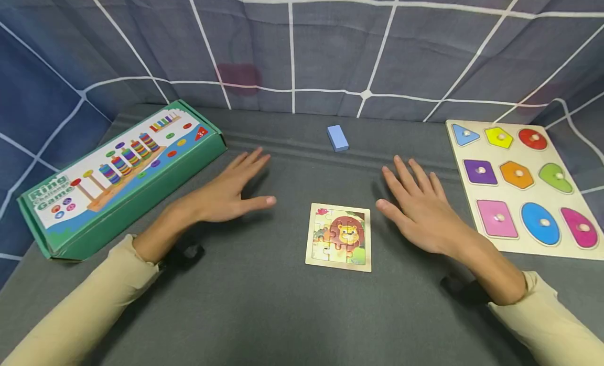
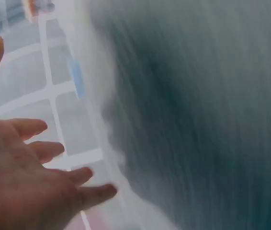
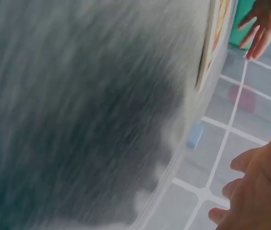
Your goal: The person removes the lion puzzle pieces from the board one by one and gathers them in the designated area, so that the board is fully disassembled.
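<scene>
Left hand and right hand, both released, are flanking one square, pale-wood-framed lion jigsaw, one blue rectangular block lying beyond it.

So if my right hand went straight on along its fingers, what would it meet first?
Probably the back cloth. The line from your right hand seems to pass right of the block, though depth is hard to judge.

Your head view from above, facing forward and down, wrist views close, tilted, all sharing your left hand
</scene>
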A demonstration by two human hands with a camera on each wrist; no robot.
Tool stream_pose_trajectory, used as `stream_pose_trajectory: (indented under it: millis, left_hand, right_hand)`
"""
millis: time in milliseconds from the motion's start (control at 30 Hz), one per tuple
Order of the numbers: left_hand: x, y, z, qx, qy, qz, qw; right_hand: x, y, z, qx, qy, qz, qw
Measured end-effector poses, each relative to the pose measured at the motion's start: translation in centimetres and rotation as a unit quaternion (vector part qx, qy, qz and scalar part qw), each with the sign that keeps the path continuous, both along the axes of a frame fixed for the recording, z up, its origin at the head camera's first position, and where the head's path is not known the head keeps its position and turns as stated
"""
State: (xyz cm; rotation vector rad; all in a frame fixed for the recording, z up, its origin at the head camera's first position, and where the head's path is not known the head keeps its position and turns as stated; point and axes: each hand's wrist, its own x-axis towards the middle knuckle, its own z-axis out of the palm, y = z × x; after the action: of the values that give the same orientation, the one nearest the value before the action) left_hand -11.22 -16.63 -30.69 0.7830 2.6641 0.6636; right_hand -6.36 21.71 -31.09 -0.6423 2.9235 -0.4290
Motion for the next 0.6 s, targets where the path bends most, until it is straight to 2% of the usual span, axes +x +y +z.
stream_pose_trajectory:
  millis: [100,167,267,367,500,600]
  left_hand:
    - [1.8,1.8,0.2,0.073,-0.044,-0.019,0.9962]
    - [3.1,3.2,0.3,0.088,-0.061,-0.029,0.9938]
    - [4.6,5.0,0.4,0.085,-0.076,-0.042,0.9926]
    - [5.6,6.1,0.3,0.075,-0.082,-0.058,0.9922]
    - [6.1,6.6,0.1,0.05,-0.082,-0.071,0.9928]
    - [6.1,6.7,-0.2,0.026,-0.074,-0.086,0.9932]
  right_hand:
    - [0.5,-0.8,0.2,-0.029,0.003,0.015,0.9995]
    - [0.9,-1.6,0.3,-0.053,0.009,0.023,0.9983]
    - [1.5,-2.8,0.3,-0.093,0.013,0.022,0.9953]
    - [1.8,-4.1,0.1,-0.141,-0.004,0.009,0.9899]
    - [1.7,-5.7,-0.3,-0.195,-0.053,0.002,0.9793]
    - [1.4,-6.8,-0.6,-0.202,-0.084,0.007,0.9757]
